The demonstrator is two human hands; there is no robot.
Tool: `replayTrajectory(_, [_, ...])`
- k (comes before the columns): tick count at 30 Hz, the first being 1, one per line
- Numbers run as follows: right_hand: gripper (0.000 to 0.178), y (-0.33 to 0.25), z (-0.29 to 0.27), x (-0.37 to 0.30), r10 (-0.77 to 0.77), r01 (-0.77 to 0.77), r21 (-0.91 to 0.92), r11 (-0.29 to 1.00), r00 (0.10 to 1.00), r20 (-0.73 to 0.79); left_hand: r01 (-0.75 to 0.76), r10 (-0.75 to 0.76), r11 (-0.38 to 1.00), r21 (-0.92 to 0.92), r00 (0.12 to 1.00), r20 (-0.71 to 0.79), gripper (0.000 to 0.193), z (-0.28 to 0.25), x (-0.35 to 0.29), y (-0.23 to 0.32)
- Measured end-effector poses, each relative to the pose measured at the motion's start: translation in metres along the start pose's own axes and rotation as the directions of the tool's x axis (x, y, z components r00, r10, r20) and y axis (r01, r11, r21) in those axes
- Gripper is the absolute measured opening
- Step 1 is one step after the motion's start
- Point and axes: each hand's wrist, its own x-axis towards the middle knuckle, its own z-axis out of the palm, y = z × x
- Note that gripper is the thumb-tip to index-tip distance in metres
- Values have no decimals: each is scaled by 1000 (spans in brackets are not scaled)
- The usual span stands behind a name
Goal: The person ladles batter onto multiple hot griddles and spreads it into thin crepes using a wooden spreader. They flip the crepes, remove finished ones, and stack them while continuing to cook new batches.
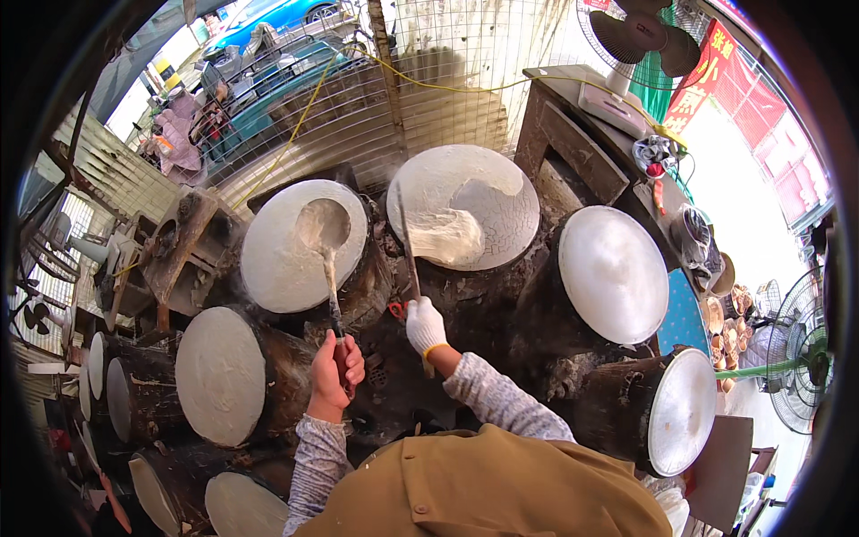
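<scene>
My bare left hand (327,376) is closed round the dark handle of a ladle (324,225). The ladle's round bowl lies over the batter-covered griddle (268,277) at the upper left. My right hand, in a white knit glove (425,328), grips a long, narrow spatula (408,246). Its thin blade points away from me, along the left edge of the top middle griddle (510,219). On that griddle, pale batter (447,237) is bunched in a thick fold at the lower left, beside a thin, crackled patch.
Round griddles on dark drum stoves surround me, including a white one (613,273) at right and a batter-coated one (221,376) at left. Red-handled scissors (397,310) lie near my glove. Fans (646,36) stand at the right, and a wire fence (456,63) runs behind.
</scene>
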Motion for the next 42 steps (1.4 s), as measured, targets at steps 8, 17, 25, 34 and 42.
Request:
replayTrajectory(8, [25, 75, -67, 5, 186, -186, 111, 976, 982, 16, 51, -52, 999, 19, 998, 40, 42, -15, -9, 4])
replayTrajectory(17, [34, 74, -57, -10, 50, -76, 105, 992, 972, 228, 114, -112, 993, -22, 991, 73, 42, 15, 16, -18])
replayTrajectory(25, [32, 82, -190, 16, 372, -431, 241, 870, 893, 254, 130, -129, 990, -48, 991, 26, 41, 37, 24, -34])
replayTrajectory(34, [47, 98, -188, -40, 187, -186, -34, 982, 931, 314, 174, -173, 984, -40, 984, 31, 42, 75, 49, -52])
replayTrajectory(42, [43, 64, -242, 104, 309, -316, 33, 948, 942, 135, 199, -195, 975, -101, 979, 54, 41, 104, 69, -67])
